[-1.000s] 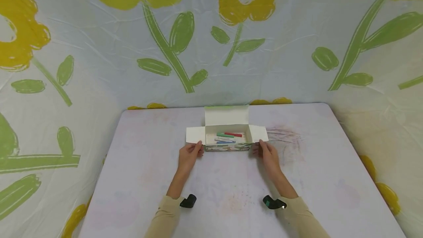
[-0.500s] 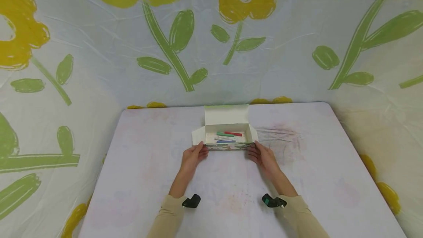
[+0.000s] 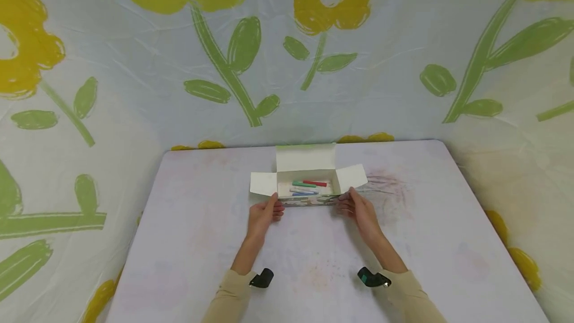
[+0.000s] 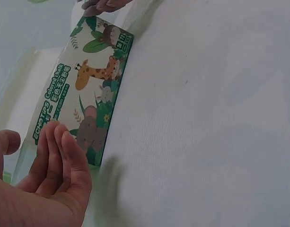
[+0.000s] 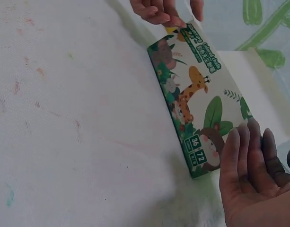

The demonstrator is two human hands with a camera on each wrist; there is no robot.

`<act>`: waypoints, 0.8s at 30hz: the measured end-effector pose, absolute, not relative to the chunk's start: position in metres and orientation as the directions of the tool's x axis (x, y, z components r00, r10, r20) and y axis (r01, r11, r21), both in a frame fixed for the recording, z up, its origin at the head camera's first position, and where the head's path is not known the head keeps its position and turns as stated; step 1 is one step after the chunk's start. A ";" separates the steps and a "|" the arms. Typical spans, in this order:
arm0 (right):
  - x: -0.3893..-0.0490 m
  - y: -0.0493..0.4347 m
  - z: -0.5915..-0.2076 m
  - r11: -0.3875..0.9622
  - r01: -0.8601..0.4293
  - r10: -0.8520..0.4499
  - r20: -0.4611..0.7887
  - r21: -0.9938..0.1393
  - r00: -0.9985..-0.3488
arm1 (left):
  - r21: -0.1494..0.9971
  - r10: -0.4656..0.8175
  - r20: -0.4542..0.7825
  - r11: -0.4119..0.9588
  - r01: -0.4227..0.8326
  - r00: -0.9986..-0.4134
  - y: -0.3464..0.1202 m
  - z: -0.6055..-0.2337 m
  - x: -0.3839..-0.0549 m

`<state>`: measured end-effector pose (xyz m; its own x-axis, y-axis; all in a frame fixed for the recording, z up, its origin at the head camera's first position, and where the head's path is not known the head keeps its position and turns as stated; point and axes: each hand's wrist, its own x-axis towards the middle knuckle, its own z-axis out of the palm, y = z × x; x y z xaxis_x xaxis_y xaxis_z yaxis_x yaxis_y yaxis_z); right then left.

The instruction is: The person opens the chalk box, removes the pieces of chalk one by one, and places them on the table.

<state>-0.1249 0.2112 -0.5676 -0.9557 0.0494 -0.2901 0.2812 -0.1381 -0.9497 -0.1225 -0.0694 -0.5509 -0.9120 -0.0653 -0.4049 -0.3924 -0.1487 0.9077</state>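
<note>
A colored chalk box (image 3: 309, 202) stands at the middle back of the table, its lid (image 3: 306, 157) raised. Inside lie green, red, white and blue chalk sticks (image 3: 304, 184). The left flap (image 3: 263, 183) and right flap (image 3: 351, 178) spread outward. At the front left corner, my left hand (image 3: 261, 217) has its fingers against the printed front, thumb apart from them in the left wrist view. My right hand (image 3: 363, 216) is at the front right corner; in the right wrist view its nearly straight, smudged fingers (image 5: 255, 151) touch the box front (image 5: 192, 94).
The white table (image 3: 309, 283) carries reddish-purple smears (image 3: 387, 183) to the right of the box and small colored specks in front. A flower-printed cloth (image 3: 367, 98) rises directly behind the table and along both sides.
The side flaps first tilted inward with the hands beside them, then swung back outward. My hands now sit slightly lower, at the box's front corners. The chalk sticks stay put.
</note>
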 end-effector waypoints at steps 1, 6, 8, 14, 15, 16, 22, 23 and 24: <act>-0.125 0.211 -0.566 -0.120 0.268 0.050 -0.275 -0.956 -0.960 | 0.907 -0.056 -0.407 -0.143 -0.396 -0.912 -0.068 -0.548 -0.122; -0.123 0.207 -0.555 -0.033 0.210 0.045 -0.211 -0.977 -0.976 | 0.894 -0.028 -0.432 -0.147 -0.424 -0.901 -0.058 -0.557 -0.127; -0.124 0.205 -0.551 0.011 0.191 0.030 -0.191 -0.982 -0.981 | 0.887 -0.031 -0.442 -0.162 -0.432 -0.896 -0.054 -0.564 -0.129; -0.132 0.193 -0.533 0.140 0.084 -0.032 -0.089 -0.987 -0.995 | 0.855 -0.042 -0.484 -0.233 -0.463 -0.874 -0.048 -0.574 -0.135; -0.134 0.191 -0.530 0.151 0.060 -0.042 -0.067 -0.987 -0.997 | 0.847 -0.036 -0.492 -0.250 -0.468 -0.870 -0.047 -0.575 -0.135; -0.136 0.189 -0.528 0.165 0.040 -0.048 -0.048 -0.985 -0.998 | 0.840 -0.029 -0.497 -0.267 -0.472 -0.867 -0.046 -0.575 -0.136; -0.154 0.181 -0.523 0.231 -0.087 -0.128 0.058 -0.969 -0.990 | 0.806 0.003 -0.517 -0.337 -0.487 -0.856 -0.043 -0.582 -0.139; -0.157 0.180 -0.523 0.255 -0.115 -0.147 0.079 -0.960 -0.986 | 0.803 0.003 -0.518 -0.342 -0.488 -0.855 -0.043 -0.584 -0.140; -0.160 0.178 -0.525 0.282 -0.146 -0.166 0.101 -0.948 -0.981 | 0.802 0.004 -0.517 -0.346 -0.486 -0.856 -0.042 -0.585 -0.140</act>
